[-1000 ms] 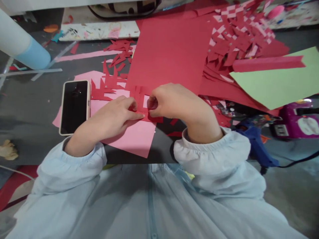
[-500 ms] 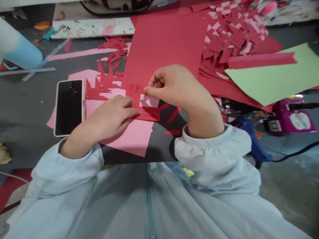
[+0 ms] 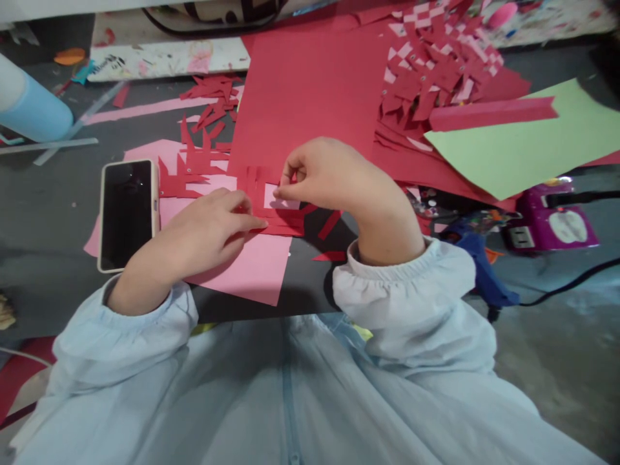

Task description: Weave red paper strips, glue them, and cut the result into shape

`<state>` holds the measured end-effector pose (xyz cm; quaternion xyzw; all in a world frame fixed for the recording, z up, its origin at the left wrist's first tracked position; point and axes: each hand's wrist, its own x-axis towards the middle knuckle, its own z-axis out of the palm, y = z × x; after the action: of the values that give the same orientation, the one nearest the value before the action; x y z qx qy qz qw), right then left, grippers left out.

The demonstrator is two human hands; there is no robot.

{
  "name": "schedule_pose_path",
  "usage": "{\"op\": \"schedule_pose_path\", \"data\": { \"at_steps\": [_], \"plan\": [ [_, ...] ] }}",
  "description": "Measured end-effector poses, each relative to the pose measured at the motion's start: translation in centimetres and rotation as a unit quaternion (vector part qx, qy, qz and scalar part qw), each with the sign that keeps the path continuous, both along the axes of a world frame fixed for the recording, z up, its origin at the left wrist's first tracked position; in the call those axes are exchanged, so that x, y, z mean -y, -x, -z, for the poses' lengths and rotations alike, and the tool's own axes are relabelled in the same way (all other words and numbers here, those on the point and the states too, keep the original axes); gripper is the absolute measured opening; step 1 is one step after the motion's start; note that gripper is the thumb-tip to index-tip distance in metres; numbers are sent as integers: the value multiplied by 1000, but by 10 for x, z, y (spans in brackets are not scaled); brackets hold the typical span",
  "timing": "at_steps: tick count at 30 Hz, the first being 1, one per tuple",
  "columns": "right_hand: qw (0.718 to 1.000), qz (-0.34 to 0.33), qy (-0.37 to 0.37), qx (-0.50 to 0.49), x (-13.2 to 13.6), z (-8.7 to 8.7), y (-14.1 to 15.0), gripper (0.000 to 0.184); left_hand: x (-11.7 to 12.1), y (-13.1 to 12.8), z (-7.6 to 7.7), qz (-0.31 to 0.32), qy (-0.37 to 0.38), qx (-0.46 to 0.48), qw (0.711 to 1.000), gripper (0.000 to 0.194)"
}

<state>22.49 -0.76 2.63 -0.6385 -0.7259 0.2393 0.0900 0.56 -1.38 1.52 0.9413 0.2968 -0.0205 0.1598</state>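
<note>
A small piece of red paper cut into strips lies in front of me, with a pink paper strip showing at its right part. My left hand rests on its left side, fingers spread over the paper and thumb stretched along the red strips. My right hand is closed, thumb and forefinger pinched together over the pink strip's left end. What the pinch holds, if anything, is too small to make out. Pink paper sheets lie beneath. Red cut-paper shapes sit left of the strips.
A phone lies left of my left hand. Behind are a large red sheet, several woven red-and-pink pieces and a green sheet. At right are a blue glue gun and a purple box. A blue-and-white bottle stands left.
My right fingertips have come slightly nearer to me, from the pink strip's far edge onto its left end. My left hand stays on the red paper. The whole view has shifted a little.
</note>
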Motion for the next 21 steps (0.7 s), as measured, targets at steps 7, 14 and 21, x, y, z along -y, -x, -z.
{"op": "schedule_pose_path", "data": {
  "at_steps": [7,14,21],
  "plan": [
    [995,-34,87,40,0,-4,1,5,-1,1,-3,14,4,16,1000,44],
    [989,-71,97,83,1,4,3,7,-1,2,-2,20,6,15,1000,40],
    [986,-86,109,94,1,3,3,8,-5,4,-8,-23,30,-8,999,42]
  ]
}}
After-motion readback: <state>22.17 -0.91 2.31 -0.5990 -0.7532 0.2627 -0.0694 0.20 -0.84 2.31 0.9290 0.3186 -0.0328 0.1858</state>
